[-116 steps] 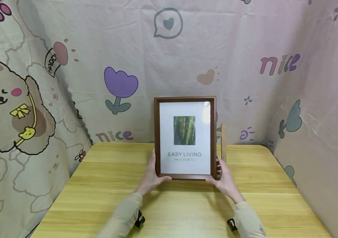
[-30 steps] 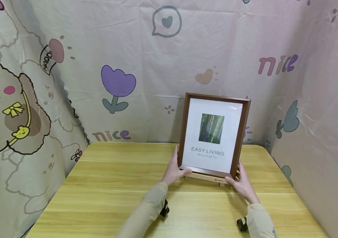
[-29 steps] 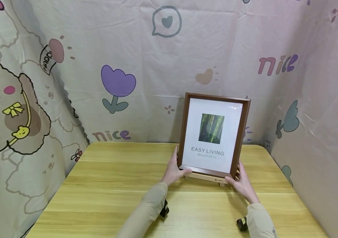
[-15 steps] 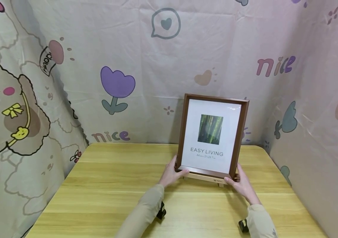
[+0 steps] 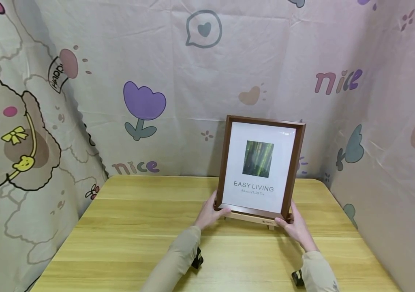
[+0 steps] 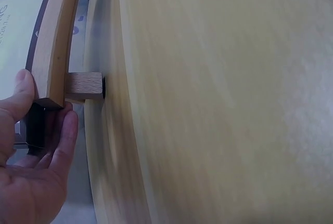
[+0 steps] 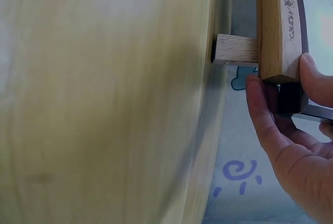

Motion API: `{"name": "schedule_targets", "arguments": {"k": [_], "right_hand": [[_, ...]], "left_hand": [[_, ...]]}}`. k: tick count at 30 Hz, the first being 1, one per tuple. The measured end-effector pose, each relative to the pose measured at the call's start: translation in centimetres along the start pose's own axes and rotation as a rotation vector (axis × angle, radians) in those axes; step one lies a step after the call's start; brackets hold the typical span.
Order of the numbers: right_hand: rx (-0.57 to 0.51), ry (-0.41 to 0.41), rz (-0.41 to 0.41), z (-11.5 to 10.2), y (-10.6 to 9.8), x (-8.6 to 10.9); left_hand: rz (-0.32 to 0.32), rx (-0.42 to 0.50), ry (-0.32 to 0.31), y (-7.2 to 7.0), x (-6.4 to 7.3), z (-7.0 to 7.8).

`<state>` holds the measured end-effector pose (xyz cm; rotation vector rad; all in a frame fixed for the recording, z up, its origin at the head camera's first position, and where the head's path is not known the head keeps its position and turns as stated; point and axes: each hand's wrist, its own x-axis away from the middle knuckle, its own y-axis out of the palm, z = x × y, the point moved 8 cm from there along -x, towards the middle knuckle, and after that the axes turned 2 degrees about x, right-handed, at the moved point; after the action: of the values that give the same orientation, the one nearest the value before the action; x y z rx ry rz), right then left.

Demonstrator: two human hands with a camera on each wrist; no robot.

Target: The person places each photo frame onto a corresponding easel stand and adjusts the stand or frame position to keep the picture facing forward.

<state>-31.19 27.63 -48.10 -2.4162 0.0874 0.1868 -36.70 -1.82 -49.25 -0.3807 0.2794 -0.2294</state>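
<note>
A brown picture frame (image 5: 259, 194) with a bamboo picture and "EASY LIVING" print leans back slightly on a small wooden easel (image 5: 245, 217). Its bottom edge lies along the easel's ledge, (image 6: 54, 42) seen close in the left wrist view; most of the easel is hidden behind it. My left hand (image 5: 208, 214) holds the lower left corner, thumb in front and fingers behind and below. At the lower right corner, my right hand (image 5: 298, 230) grips likewise. In the right wrist view its thumb presses the front beside the lettered end of the ledge (image 7: 289, 31).
The wooden table (image 5: 138, 227) spreads out in front and to the left. Stubby easel feet (image 7: 237, 50) jut from below the ledge. A printed cloth (image 5: 207, 73) hangs close behind the table and on both sides.
Since the oldest frame, both hands have carried the picture frame right and onto the easel's ledge, where it now sits at a slight angle. Over the last half second almost nothing moves.
</note>
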Motion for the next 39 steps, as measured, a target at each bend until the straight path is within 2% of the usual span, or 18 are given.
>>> {"name": "schedule_targets", "arguments": {"k": [12,18,24,33,39], "right_hand": [[0.013,-0.006,0.003,-0.1,0.3,-0.1],[0.014,-0.027,0.012,-0.4,0.5,-0.2],[0.001,-0.047,0.027,-1.0,1.0,-0.5],[0.000,-0.008,0.002,-1.1,1.6,-0.7],[0.001,-0.002,0.001,-1.3,2.0,-0.8]], "left_hand": [[-0.001,-0.018,-0.044,-0.2,0.1,-0.5],[0.002,-0.006,-0.025,-0.6,0.4,-0.5],[0.013,-0.043,-0.041,-1.1,0.7,-0.9],[0.020,-0.018,-0.024,-1.8,0.9,-1.0],[0.037,-0.031,-0.060,-2.1,1.2,-1.3]]}}
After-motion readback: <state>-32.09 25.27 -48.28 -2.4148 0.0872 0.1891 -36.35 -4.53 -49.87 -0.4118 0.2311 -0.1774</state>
